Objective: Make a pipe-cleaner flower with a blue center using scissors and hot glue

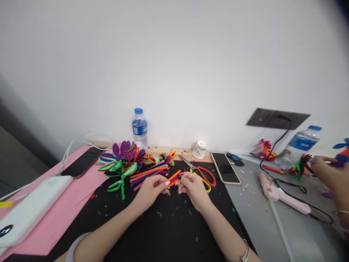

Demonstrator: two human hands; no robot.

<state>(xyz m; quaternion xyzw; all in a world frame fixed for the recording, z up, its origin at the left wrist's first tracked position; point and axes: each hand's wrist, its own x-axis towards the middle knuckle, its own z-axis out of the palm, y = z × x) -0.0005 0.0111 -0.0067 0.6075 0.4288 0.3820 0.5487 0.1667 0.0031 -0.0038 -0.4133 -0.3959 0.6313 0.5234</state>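
Between my two hands is a short bundle of orange and magenta pipe cleaners (174,179). My left hand (153,188) pinches its left end between thumb and forefinger. The right end is pinched by my right hand (193,187). Just beyond my left hand lies a pile of loose pipe cleaners (149,173) in purple, orange and pink. Scissors (203,174) with red and yellow handles rest beyond my right hand, blades half apart. Further left sits a bunch of looped pipe-cleaner flowers (122,156) with green leaves.
A water bottle (140,129) and an upturned paper cup (199,150) stand by the wall. Phones (225,168) lie right and left, with a white power bank (35,209) on pink paper (81,193). A pink glue gun (283,196) lies right, near another person's hand (329,174).
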